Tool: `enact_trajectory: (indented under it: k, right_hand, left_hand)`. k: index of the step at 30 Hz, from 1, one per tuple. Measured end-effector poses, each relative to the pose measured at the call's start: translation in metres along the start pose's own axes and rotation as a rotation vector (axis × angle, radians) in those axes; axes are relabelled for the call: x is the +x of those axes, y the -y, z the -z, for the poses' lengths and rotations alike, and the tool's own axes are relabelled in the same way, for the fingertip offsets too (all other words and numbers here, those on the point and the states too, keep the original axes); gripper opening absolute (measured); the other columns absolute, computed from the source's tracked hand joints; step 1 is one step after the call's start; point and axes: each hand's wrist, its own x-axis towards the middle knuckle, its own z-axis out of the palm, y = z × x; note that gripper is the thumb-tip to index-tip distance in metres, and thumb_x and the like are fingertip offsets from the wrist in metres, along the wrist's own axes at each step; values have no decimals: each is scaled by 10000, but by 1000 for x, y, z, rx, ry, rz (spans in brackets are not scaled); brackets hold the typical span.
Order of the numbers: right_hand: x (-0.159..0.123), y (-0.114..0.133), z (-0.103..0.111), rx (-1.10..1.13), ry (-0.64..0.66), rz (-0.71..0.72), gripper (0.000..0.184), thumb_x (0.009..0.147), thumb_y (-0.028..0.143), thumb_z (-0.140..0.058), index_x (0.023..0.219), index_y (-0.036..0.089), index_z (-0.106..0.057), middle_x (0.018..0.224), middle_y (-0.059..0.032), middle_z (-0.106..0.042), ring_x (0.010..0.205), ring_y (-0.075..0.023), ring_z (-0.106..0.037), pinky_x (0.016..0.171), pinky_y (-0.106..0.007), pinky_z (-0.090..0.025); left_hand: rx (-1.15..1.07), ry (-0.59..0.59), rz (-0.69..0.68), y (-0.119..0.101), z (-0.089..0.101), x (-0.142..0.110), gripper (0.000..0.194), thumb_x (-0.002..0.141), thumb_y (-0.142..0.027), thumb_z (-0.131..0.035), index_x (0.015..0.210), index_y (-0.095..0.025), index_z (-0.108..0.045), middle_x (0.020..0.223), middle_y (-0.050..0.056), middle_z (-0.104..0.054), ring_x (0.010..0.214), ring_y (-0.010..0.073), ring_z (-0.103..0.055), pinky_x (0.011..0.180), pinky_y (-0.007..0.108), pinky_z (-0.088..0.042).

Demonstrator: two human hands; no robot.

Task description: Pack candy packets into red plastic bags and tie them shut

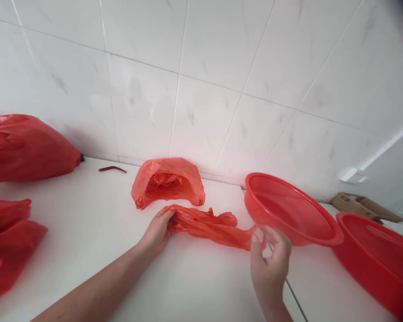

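Note:
A crumpled red plastic bag (208, 227) is stretched sideways between my two hands, just above the white tabletop. My left hand (158, 230) is closed around its left end. At the other end, my right hand (271, 250) pinches the thin edge of the bag between thumb and fingers. Right behind it, against the wall, stands another red plastic bag (169, 166) with its mouth facing me and crumpled plastic inside.
To the right are a red mesh basket (292, 205) and a second red basket (366, 250), with a cardboard box (364, 206) behind. A filled red bag (36, 147), more red plastic (16, 250) and a dark red curved piece (112, 168) lie left. A tiled wall (147, 98) closes the back.

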Motion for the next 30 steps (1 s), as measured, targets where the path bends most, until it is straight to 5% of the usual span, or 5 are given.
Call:
enact_trajectory:
  k: [4, 11, 16, 21, 30]
  right_hand:
    - [-20, 22, -6, 33, 280, 347, 156, 864, 192, -485, 975, 212, -592, 949, -91, -614, 923, -228, -584, 839, -388, -470]
    - [-34, 17, -31, 26, 588, 232, 265, 926, 196, -343, 997, 202, -598, 920, -74, -651, 845, -182, -621, 745, -293, -499]
    - [-26, 0, -32, -129, 515, 10, 476, 892, 293, -402, 1352, 171, -417, 1319, -122, -533, 1188, -246, -522, 931, -364, -462]
    - [-1, -6, -17, -364, 400, -282, 726, 822, 389, -499, 1460, 197, -211, 1374, -143, -469, 1198, -315, -508, 835, -411, -488]
    - [-5, -2, -11, -401, 292, -7, 249, 850, 343, -491, 1007, 178, -591, 894, -91, -650, 787, -226, -613, 645, -306, -448]
  left_hand:
    - [7, 124, 42, 2, -6, -8, 132, 757, -282, -638, 783, -161, -591, 697, 1, -623, 609, 122, -575, 588, 235, -463]
    - [26, 325, 197, 1, -18, -21, 195, 779, -246, -582, 632, -174, -476, 540, -61, -464, 474, 66, -431, 463, 172, -349]
    - [106, 421, 401, -1, -25, -32, 217, 746, -236, -578, 595, -175, -436, 534, -74, -409, 422, 52, -367, 386, 158, -252]
    - [44, 475, 544, -3, -20, -35, 222, 783, -365, -596, 823, -149, -631, 738, 30, -644, 707, 161, -639, 663, 253, -501]
    - [33, 606, 350, -11, -13, -29, 128, 772, -241, -684, 871, -161, -675, 801, 38, -684, 749, 156, -651, 709, 244, -501]
